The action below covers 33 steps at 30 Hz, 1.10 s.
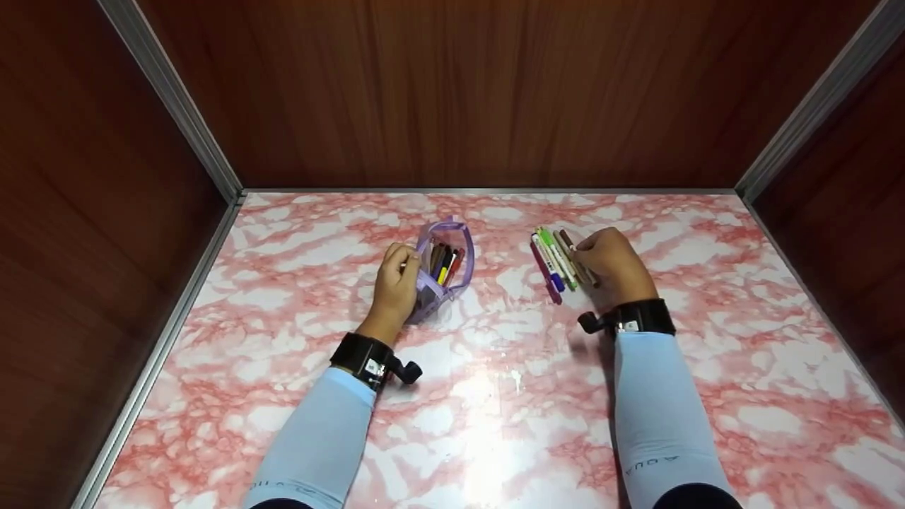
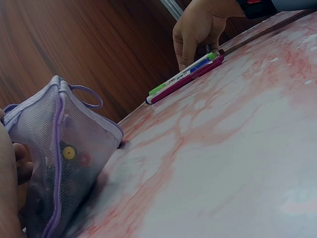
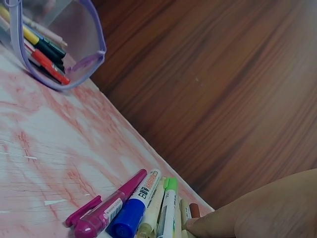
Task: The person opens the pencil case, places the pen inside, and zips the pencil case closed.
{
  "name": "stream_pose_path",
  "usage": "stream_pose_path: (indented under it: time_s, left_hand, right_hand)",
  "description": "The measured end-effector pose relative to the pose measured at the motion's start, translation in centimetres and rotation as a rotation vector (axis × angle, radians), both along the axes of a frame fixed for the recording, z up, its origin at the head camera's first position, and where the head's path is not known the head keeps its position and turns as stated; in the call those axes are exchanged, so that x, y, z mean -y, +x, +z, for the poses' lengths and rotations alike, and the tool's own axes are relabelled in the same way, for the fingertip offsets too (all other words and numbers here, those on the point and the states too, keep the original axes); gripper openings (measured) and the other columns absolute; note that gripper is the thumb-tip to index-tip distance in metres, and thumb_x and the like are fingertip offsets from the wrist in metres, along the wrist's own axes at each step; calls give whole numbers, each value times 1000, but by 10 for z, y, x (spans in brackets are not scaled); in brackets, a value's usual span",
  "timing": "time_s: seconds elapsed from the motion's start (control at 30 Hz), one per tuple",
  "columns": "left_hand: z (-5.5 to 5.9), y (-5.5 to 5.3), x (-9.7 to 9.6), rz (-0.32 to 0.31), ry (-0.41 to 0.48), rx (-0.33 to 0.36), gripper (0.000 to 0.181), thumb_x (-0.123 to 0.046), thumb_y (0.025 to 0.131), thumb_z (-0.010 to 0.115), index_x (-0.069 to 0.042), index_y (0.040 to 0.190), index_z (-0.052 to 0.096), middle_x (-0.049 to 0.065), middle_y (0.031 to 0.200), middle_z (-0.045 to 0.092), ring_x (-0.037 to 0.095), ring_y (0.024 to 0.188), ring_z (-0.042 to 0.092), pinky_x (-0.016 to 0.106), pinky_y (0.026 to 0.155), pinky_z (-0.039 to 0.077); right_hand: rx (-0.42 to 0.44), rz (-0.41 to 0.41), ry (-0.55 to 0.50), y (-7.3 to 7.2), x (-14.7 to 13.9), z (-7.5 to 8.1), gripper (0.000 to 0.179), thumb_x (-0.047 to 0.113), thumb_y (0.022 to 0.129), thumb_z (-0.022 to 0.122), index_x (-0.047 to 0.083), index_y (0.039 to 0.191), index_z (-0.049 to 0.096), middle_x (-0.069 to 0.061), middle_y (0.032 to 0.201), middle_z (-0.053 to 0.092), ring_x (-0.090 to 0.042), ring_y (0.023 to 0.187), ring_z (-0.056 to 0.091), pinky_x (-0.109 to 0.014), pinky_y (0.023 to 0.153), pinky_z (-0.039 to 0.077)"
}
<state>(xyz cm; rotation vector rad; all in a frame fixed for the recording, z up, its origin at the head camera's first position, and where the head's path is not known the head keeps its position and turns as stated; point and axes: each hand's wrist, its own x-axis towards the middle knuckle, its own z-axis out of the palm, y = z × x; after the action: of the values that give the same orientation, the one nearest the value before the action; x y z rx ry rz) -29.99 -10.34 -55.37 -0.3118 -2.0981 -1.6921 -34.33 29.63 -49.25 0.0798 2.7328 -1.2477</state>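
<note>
While a mesh pouch (image 1: pixel 427 297) is gripped at its near side by the curled fingers of the left hand (image 1: pixel 396 283), a row of pens (image 1: pixel 553 260) is touched at its far edge by the fingertips of the right hand (image 1: pixel 614 265). Whether the brown pen (image 3: pixel 194 210) under those fingertips is actually pinched cannot be told. Beside it, on the side toward the pouch, a green-capped marker (image 3: pixel 170 185), a blue-capped marker (image 3: pixel 146 191) and a magenta pen (image 3: pixel 110 210) are lined up on the marbled table (image 1: pixel 495 339). Several loose pens (image 1: pixel 447 265) are held inside the pouch, just beyond the left fingers, and its purple rim (image 1: pixel 470 263) is spread wide on the side facing the right hand.

The pens can be judged light, stiff and smooth, apt to roll if nudged; each is best taken between thumb and fingertip around mid-barrel, away from the caps. The pouch appears thin and limp, likely to sag if released, so a hold is best kept on the firmer trimmed rim rather than on the soft mesh.
</note>
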Motion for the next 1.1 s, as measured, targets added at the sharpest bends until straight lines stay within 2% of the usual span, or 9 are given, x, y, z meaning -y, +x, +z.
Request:
stream_pose_path:
  time_s: [0.07, 0.17, 0.3, 0.43, 0.6, 0.73, 0.83, 0.93, 1.1]
  left_hand:
    - [0, 0, 0, 0, 1, -2, 19, -2, 110, 56, 5, 97, 67, 11, 104, 60, 23, 105, 61, 25, 94, 56]
    - [0, 0, 0, -1, 6, 3, 18, -2, 110, 56, 5, 97, 67, 11, 105, 60, 22, 105, 61, 25, 94, 56]
    - [1, 1, 0, -4, 12, 10, 18, -2, 109, 56, 5, 96, 67, 12, 105, 60, 21, 105, 61, 25, 94, 56]
    - [1, 1, 0, -3, 7, 11, 18, -2, 109, 56, 6, 97, 67, 12, 105, 60, 22, 105, 61, 25, 94, 56]
    - [2, 2, 1, -4, -4, 16, 18, -3, 110, 56, 5, 98, 67, 13, 105, 60, 21, 105, 61, 25, 93, 56]
    - [1, 2, 1, -5, -3, 23, 19, -4, 110, 56, 5, 98, 67, 12, 105, 60, 21, 105, 61, 25, 93, 56]
    - [1, 1, 1, -6, 5, 32, 19, -4, 110, 56, 4, 97, 67, 10, 105, 60, 21, 106, 61, 25, 94, 56]
    - [0, 1, 1, -8, 12, 31, 19, -4, 110, 56, 4, 97, 67, 10, 105, 60, 21, 106, 61, 26, 94, 56]
    - [1, 2, 0, -10, 28, 33, 19, -3, 109, 56, 4, 96, 67, 13, 107, 59, 18, 105, 60, 25, 93, 55]
  right_hand:
    - [-3, -9, 26, 0, 1, 1, 21, 17, 104, 73, -1, 100, 83, -6, 83, 73, -18, 70, 60, -32, 62, 51]
    - [-13, -11, 49, 1, 3, 2, 22, 18, 103, 74, -2, 109, 83, -12, 100, 77, -21, 83, 65, -33, 70, 55]
    - [1, -19, 13, 0, 3, 1, 22, 16, 103, 75, -3, 111, 80, -13, 103, 77, -23, 86, 67, -33, 70, 58]
    - [26, -27, 1, -1, 2, 3, 24, 19, 106, 75, -2, 118, 76, -15, 111, 75, -25, 94, 67, -35, 78, 58]
    - [18, -50, 55, -5, 1, 11, 42, 23, 108, 72, -1, 143, 68, -22, 130, 69, -27, 103, 64, -35, 82, 55]
    - [-52, -73, 2, -9, 4, 18, 61, 21, 109, 70, 7, 166, 53, -22, 127, 68, -20, 91, 69, -31, 74, 58]
    - [-115, -84, -89, -11, 8, 21, 73, 17, 107, 70, 11, 175, 42, -17, 119, 69, -15, 81, 72, -27, 69, 62]
    - [-161, -96, -180, -11, 14, 23, 81, 13, 104, 71, 13, 177, 36, -11, 114, 68, -14, 81, 75, -26, 71, 65]
    - [-210, -121, -323, -13, 25, 22, 80, 8, 102, 73, 9, 174, 39, -4, 103, 72, -11, 78, 78, -26, 73, 67]
